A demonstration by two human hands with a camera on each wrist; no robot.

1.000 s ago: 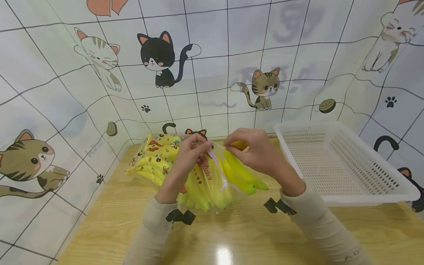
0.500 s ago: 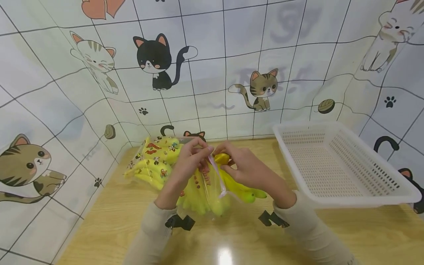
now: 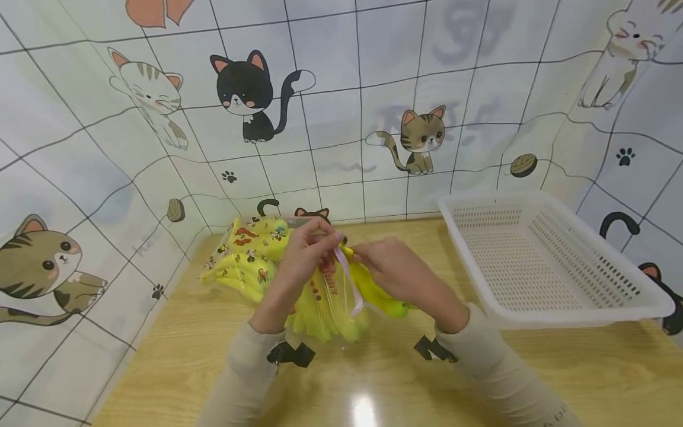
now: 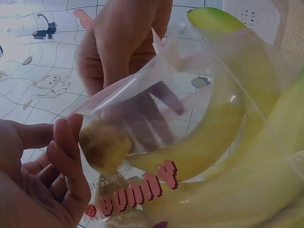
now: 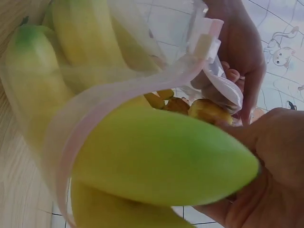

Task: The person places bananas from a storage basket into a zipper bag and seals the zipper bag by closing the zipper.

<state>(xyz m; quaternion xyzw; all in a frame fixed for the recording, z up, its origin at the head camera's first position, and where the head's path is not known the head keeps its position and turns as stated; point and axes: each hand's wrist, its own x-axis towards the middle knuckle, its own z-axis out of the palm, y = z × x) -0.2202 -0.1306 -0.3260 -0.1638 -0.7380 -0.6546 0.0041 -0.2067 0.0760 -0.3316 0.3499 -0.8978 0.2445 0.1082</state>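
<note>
My left hand (image 3: pixel 309 255) pinches the mouth edge of a clear zip bag (image 4: pixel 142 190) with red "BUNNY" lettering; its pink zip strip (image 3: pixel 348 277) hangs down loose. Bananas (image 3: pixel 320 317) lie inside that bag. My right hand (image 3: pixel 399 270) grips a bunch of yellow bananas (image 5: pixel 166 156) with green tips by its stem end, at the open bag mouth. In the left wrist view, the right fingers show through the film, close to the brownish stem (image 4: pixel 105 147). A white slider (image 5: pixel 204 46) sits on the zip in the right wrist view.
Left of the hands, more bananas lie under clear film printed with cartoon figures (image 3: pixel 251 240). A white perforated plastic basket (image 3: pixel 533 261) stands on the wooden table (image 3: pixel 400 379) at the right. Behind rises a wall covering (image 3: pixel 341 118) with cat drawings.
My right hand has moved left with the bananas, bringing their stem end up to the bag mouth near my left fingers. The left hand keeps its pinch on the bag edge.
</note>
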